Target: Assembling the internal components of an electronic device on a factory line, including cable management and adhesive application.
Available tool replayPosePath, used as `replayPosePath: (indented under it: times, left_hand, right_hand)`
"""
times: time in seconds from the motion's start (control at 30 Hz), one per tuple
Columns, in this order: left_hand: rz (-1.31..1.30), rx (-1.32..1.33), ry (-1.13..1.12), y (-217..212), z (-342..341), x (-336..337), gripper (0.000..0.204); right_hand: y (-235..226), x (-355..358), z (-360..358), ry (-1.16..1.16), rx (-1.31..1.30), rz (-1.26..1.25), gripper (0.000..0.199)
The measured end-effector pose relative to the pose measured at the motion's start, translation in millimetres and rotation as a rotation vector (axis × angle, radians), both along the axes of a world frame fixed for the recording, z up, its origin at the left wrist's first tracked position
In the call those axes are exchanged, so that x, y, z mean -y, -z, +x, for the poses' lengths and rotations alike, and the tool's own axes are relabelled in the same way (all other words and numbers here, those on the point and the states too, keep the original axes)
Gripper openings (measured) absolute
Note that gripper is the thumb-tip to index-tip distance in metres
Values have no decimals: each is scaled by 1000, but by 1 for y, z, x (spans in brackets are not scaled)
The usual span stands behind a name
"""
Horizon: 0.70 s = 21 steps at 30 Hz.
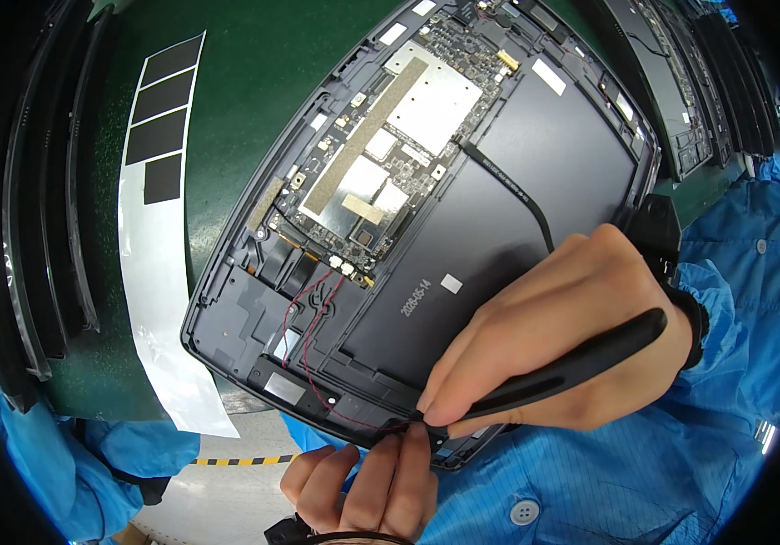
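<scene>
An opened dark grey device housing [535, 263] lies tilted in front of me, with a circuit board [431, 100] in its upper part. Two thin red wires [310, 363] run from the board's small white connectors toward the near rim. My right hand [571, 336] is closed round a slim black tool [571, 363] that tapers toward that rim; its tip is hidden by my fingers. My left hand [367, 486] has its fingers bent and the fingertips pressed together at the same rim, by the wire's end. What they pinch there is hidden.
A white backing strip [158, 300] with several black rectangular pads lies left on the green table [226, 118]. Black panels [54, 200] stand along the left side. Another opened housing [658, 82] is at the upper right. A black flat cable [512, 186] crosses the device's bare area.
</scene>
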State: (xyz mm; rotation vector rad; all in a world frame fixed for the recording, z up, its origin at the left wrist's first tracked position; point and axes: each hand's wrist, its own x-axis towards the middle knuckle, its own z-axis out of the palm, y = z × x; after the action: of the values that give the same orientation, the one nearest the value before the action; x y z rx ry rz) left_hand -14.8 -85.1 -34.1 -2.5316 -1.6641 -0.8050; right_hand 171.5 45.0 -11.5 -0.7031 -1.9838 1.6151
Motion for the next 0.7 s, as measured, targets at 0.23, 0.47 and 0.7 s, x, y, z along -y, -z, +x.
replayPosePath:
  times: [0.23, 0.47, 0.7]
  left_hand:
    - [12, -5, -59, 0, 4, 5, 25]
    - [-9, -44, -27, 1, -1, 5, 25]
    - [-7, -145, 84, -2, -12, 4, 28]
  right_hand:
    - [3, -2, 0, -34, -39, 26, 13]
    - [5, -2, -3, -51, -47, 26, 11]
    - [2, -1, -5, -27, 12, 44, 12]
